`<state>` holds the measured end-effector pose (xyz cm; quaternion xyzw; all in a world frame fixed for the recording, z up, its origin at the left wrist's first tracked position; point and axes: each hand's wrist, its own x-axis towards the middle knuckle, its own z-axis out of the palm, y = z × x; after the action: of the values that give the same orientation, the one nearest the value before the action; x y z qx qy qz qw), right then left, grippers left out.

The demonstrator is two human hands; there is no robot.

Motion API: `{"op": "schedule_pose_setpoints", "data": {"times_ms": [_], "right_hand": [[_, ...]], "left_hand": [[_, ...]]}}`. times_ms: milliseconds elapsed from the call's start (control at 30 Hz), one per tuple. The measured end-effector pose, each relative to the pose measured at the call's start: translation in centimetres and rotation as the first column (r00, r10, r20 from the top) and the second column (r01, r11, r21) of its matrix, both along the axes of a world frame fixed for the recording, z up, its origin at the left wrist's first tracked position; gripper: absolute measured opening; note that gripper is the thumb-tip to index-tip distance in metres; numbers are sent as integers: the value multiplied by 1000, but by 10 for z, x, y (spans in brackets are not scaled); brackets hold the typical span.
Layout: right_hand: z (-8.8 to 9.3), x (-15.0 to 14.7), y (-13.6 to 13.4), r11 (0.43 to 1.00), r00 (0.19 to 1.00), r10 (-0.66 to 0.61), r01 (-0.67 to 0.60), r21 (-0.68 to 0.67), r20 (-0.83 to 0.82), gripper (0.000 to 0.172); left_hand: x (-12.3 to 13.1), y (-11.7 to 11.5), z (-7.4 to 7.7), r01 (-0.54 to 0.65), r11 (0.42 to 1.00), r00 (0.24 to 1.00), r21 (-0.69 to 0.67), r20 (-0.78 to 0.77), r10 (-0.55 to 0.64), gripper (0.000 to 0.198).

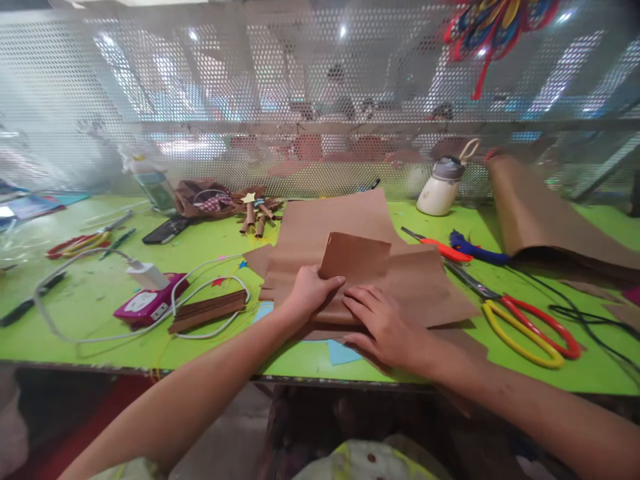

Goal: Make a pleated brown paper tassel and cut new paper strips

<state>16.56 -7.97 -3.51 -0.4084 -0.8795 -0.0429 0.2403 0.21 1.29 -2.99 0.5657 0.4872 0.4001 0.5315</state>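
Observation:
Large sheets of brown paper (335,213) lie in front of me on a green table. A smaller folded piece of brown paper (356,256) stands up at a slant over them, its lower left corner pinched between the thumb and fingers of my left hand (314,291). Just to the right, my right hand (383,325) lies on the brown paper near the table's front edge, fingers spread and pressing down, holding nothing. Bits of light blue paper (344,353) show beneath the brown sheets.
Red-and-yellow scissors (525,327), an orange-handled tool (447,249) and a blue one (480,250) lie right. Behind stands a white bottle (437,190). Left are a purple power socket (150,300), a cable, brown strips (209,311) and a phone (166,230).

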Motion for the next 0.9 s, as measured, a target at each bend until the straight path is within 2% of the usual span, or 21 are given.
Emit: {"op": "schedule_pose_setpoints", "data": {"times_ms": [133,200,267,333,400,467,567,633,767,900], "right_hand": [[4,5,-1,999,1000,16,-17,-42,-18,48],[11,13,1,998,993,-3,-4,-60,-116,41],[20,27,7,994,962,-106,103,-25,-250,34],[32,45,19,963,914,-220,259,72,-342,30],[46,60,35,933,909,-252,320,167,-332,33],[62,67,51,952,947,-213,257,169,-239,37],[85,61,73,990,985,-141,137,-44,-95,32],[96,52,86,971,993,-109,98,-217,-43,23],[100,45,105,903,993,-108,77,-424,-49,22],[82,58,113,770,970,-176,28,-638,-169,28]], "left_hand": [[-1,3,-3,14,999,1000,28,-10,-14,30],[-2,3,-3,25,1000,999,7,29,-25,33],[-4,2,-2,39,999,995,-31,95,-35,39],[-6,0,0,72,995,986,-63,157,-62,44],[-6,-2,2,108,992,980,-70,175,-95,45],[-7,-3,5,139,988,981,-65,147,-128,45],[-8,-5,9,179,982,979,-66,114,-171,45],[-9,-6,11,195,978,976,-75,112,-186,45],[-11,-7,13,222,970,973,-96,93,-213,45],[-12,-4,15,273,961,961,-31,-39,-274,47]]}}
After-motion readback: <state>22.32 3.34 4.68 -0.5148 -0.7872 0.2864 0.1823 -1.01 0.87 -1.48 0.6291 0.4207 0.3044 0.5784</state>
